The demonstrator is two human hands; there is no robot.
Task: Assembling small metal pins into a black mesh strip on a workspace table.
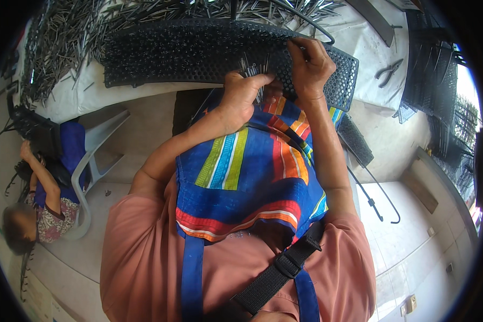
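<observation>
A long black perforated panel [351,75] lies in front of me, its near edge over the table edge. Small shiny metal pieces crowd its left and middle part, while bare round holes show at its right end. My left hand [242,95] is closed around a bunch of thin metal pins [255,71], which stick up between thumb and fingers. Above the right part of the panel, my right hand [312,67] is pinched, fingertips close to the holes. Whatever those fingertips hold is too small to make out.
A large heap of loose metal pins [64,51] covers the table's far left. Pliers [389,72] lie on the white table cover [373,96] at right. Dark racks [434,80] stand beyond them. At far left, another person [53,209] sits by a grey chair [86,177].
</observation>
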